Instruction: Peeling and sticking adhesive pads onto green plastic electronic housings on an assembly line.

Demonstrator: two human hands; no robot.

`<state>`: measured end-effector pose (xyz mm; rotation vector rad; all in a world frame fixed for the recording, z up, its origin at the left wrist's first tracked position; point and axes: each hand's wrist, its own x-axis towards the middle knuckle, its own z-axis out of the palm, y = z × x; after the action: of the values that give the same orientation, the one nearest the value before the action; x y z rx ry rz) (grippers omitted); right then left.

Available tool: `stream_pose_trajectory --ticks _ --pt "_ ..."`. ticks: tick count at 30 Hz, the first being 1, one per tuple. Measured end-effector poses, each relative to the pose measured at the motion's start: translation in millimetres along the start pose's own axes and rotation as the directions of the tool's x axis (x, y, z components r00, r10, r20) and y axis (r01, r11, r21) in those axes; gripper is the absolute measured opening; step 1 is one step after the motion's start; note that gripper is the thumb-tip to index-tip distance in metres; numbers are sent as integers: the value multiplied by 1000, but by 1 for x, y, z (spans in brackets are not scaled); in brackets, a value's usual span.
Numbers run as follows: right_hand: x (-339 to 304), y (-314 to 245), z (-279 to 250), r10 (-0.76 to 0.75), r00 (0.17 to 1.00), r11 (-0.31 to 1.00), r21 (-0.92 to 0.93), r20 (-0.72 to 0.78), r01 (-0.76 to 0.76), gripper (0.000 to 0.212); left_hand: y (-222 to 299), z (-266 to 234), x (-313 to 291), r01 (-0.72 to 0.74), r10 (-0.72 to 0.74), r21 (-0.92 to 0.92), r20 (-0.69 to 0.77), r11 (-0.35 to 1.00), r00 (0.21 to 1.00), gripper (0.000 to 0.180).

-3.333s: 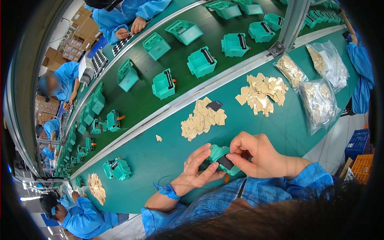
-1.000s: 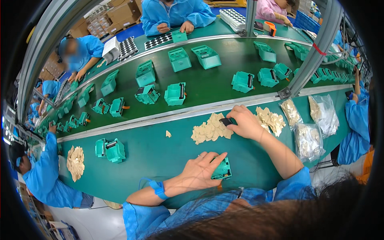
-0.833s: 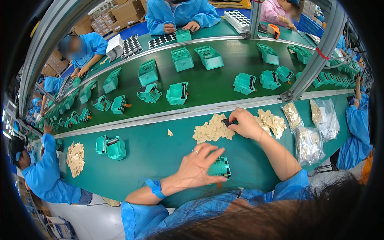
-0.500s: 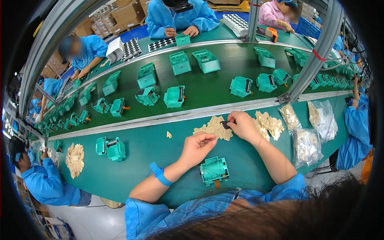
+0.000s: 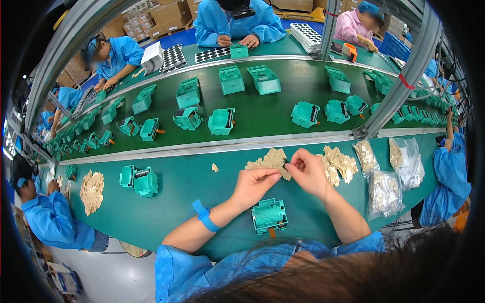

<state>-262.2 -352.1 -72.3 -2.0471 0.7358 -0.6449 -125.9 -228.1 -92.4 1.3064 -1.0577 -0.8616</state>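
Small dark piece (image 5: 285,163) sits between the hands, beyond the open green housing (image 5: 269,216) on the table (image 5: 202,199); it looks light and thin, probably fairly flexible, best taken by its edges. Left hand (image 5: 252,187) has thumb and fingertips nearly together, contents unclear; right hand (image 5: 309,173) pinches the piece. Tan pieces (image 5: 269,157) lie just behind, then the belt (image 5: 262,113).

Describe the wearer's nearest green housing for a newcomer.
Over the worktable, find the wearer's left hand and right hand. The green housing sits alone just below them in view, interior up. An orange strip at its near edge distinguishes it from the pair farther left.
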Motion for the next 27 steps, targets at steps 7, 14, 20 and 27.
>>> stream_pose_trajectory --ticks 7,14,20,27 --pt "-27 -28 -4 -181 981 974 153 66 169 22 11 10 -8 142 -96 -341 147 929 984 18" --pt "-34 -34 -6 -354 929 934 4 -111 357 23 14 11 -8 93 -72 -271 87 958 994 11" --pt "-37 -20 -3 -96 995 963 255 5 91 18 13 7 -10 178 -148 -240 140 954 979 10" --pt "-39 -24 -1 -654 755 684 -465 -50 562 19 16 6 -9 139 -131 -98 88 985 988 8"
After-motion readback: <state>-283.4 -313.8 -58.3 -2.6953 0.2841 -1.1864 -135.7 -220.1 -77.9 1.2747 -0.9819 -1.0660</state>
